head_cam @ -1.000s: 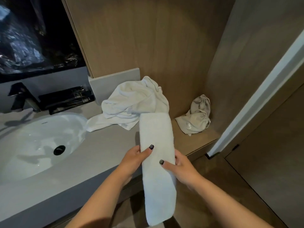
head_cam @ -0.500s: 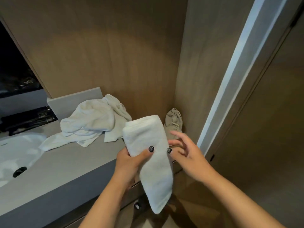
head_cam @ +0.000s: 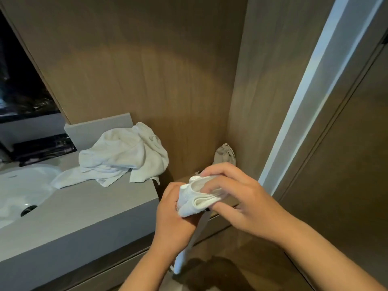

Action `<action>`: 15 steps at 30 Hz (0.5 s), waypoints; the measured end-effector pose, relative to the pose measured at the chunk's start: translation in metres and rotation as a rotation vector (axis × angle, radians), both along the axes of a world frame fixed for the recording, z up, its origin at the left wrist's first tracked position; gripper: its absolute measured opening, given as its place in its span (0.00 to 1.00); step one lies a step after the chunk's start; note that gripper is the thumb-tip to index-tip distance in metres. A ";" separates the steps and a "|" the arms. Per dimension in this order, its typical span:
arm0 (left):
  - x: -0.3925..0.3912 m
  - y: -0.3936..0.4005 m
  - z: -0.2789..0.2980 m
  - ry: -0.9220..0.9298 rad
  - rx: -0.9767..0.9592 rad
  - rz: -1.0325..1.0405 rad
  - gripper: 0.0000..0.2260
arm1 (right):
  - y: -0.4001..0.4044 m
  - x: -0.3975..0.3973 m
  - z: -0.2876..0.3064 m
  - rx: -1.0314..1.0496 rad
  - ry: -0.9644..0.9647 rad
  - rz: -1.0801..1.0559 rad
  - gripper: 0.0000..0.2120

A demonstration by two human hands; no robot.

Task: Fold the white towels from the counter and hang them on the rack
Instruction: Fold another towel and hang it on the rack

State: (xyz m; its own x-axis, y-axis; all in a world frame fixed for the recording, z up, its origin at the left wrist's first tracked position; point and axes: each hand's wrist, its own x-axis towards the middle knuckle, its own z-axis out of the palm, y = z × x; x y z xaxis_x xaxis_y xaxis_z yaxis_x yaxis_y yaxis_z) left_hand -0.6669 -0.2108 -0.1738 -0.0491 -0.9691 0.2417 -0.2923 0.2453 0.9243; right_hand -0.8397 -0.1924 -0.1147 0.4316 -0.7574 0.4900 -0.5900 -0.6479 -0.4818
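Towel, folded (head_cam: 196,199) held mid-air off tabletop (head_cam: 88,208) edge | L hand (head_cam: 174,215) fingers curled gripping it, R hand (head_cam: 237,198) fingers pinch top fold | crumpled towels (head_cam: 123,154) on tabletop by wall | beige pouch (head_cam: 224,154) in corner

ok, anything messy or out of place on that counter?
Yes: a crumpled pile of white towels sits unfolded on the counter, one corner trailing toward the sink. A beige cloth bag is slumped in the corner. No spills or damage visible.
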 end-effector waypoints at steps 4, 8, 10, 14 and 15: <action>0.004 0.010 0.004 0.125 0.135 -0.232 0.19 | 0.006 -0.004 -0.007 -0.093 -0.043 0.034 0.09; 0.016 0.011 0.007 0.555 0.297 -0.668 0.23 | 0.018 -0.013 -0.013 -0.131 -0.149 0.023 0.12; 0.019 0.011 0.009 0.743 0.402 -0.740 0.24 | 0.024 -0.014 -0.011 -0.145 -0.205 0.016 0.10; 0.016 0.004 0.011 0.541 0.411 -0.619 0.14 | 0.031 -0.015 -0.007 -0.188 -0.231 0.013 0.06; 0.014 0.001 0.011 0.491 0.369 -0.618 0.11 | 0.032 -0.016 -0.006 -0.196 -0.221 0.015 0.06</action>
State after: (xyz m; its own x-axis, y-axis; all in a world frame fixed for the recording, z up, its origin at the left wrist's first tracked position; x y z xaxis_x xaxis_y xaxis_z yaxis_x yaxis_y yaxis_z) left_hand -0.6525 -0.2098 -0.1626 -0.5648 -0.8237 0.0497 0.2471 -0.1114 0.9626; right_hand -0.8555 -0.1603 -0.1211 0.3087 -0.6337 0.7093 -0.4747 -0.7489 -0.4624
